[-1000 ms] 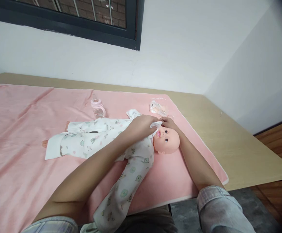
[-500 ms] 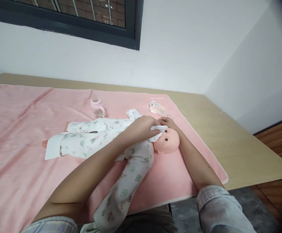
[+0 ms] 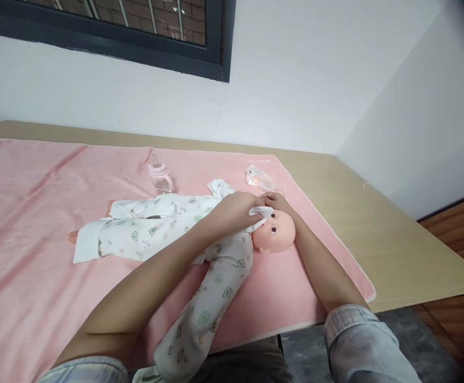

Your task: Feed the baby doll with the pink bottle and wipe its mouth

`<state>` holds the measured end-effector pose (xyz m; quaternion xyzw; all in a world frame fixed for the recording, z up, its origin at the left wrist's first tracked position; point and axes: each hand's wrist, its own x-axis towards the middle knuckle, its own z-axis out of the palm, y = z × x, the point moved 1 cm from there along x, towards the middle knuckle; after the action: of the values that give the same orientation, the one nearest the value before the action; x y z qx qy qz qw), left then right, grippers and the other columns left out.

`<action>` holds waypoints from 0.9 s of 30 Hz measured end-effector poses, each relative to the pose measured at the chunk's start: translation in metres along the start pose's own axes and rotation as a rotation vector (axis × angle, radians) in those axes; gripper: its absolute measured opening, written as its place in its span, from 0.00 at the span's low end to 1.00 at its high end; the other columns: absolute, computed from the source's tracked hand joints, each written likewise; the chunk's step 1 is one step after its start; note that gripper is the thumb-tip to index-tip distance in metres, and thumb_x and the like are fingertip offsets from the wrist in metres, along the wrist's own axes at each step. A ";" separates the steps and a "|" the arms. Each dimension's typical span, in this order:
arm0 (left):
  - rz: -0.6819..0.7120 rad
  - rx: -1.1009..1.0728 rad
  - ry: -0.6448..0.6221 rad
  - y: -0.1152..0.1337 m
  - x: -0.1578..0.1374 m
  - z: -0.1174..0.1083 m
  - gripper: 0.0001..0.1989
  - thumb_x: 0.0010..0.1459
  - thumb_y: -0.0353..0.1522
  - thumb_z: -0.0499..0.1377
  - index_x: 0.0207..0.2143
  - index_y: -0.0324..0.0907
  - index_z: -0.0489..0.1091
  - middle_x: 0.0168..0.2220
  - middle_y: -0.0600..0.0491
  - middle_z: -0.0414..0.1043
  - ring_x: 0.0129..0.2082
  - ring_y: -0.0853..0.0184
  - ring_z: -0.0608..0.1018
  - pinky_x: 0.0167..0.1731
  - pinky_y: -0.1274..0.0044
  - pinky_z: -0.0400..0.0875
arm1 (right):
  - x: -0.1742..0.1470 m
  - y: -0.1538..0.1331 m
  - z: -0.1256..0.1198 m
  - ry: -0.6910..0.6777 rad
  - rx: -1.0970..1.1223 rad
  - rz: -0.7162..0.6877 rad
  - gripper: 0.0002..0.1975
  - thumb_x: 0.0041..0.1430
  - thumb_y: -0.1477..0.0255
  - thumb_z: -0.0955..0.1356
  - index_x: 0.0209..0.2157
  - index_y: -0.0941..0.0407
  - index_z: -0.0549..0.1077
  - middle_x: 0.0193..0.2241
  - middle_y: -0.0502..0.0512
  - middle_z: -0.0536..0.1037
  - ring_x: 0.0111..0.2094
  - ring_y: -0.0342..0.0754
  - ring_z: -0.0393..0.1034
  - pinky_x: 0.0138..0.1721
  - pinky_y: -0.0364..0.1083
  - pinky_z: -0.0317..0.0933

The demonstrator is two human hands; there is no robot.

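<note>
A baby doll [image 3: 280,234] lies on its back on a pink blanket [image 3: 28,213], head toward the right. It wears a white romper [image 3: 124,234] printed with small animals; one long sleeve stretches down over the blanket's front edge. My left hand [image 3: 240,208] is closed on a thin white cloth [image 3: 261,211] by the doll's chin and neck. Whether this cloth belongs to the romper's collar, I cannot tell. Beyond the head, my right hand [image 3: 275,201] has its fingers curled together close to the left hand; what they grip is hidden.
A pink baby bottle [image 3: 160,176] stands on the blanket behind the doll's legs. Past the head lies a clear plastic packet [image 3: 259,178]. Bare wooden tabletop [image 3: 359,229] shows at the right. A white wall [image 3: 280,80] and a dark-framed window [image 3: 216,42] rise behind.
The white cloth at the doll's chin has shifted and folded slightly in my left hand. My right hand and the doll stay where they were.
</note>
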<state>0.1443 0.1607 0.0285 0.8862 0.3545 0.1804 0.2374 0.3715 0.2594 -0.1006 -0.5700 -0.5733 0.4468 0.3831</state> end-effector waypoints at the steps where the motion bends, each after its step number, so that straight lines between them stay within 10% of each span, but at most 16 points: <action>1: -0.005 0.003 0.000 0.000 0.000 0.000 0.07 0.54 0.30 0.54 0.29 0.42 0.73 0.28 0.56 0.74 0.27 0.67 0.71 0.25 0.77 0.57 | -0.001 0.000 0.000 -0.006 0.010 -0.002 0.04 0.50 0.73 0.68 0.29 0.57 0.74 0.27 0.51 0.78 0.29 0.45 0.70 0.33 0.44 0.64; 17: 0.003 -0.033 0.037 -0.006 0.003 0.002 0.08 0.57 0.31 0.53 0.28 0.43 0.72 0.26 0.57 0.72 0.26 0.68 0.71 0.25 0.75 0.56 | -0.004 -0.003 0.000 -0.031 0.006 -0.009 0.09 0.46 0.67 0.72 0.30 0.57 0.74 0.29 0.53 0.79 0.32 0.46 0.71 0.34 0.44 0.64; 27: 0.047 0.055 0.368 -0.028 -0.002 -0.022 0.11 0.59 0.38 0.57 0.39 0.43 0.75 0.54 0.49 0.67 0.56 0.56 0.67 0.53 0.68 0.63 | -0.010 -0.030 -0.011 -0.030 0.172 -0.206 0.14 0.49 0.60 0.72 0.33 0.55 0.77 0.37 0.54 0.79 0.37 0.45 0.72 0.44 0.47 0.66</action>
<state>0.1173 0.1835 0.0315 0.8525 0.3759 0.3353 0.1397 0.3728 0.2516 -0.0678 -0.4663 -0.5941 0.4610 0.4659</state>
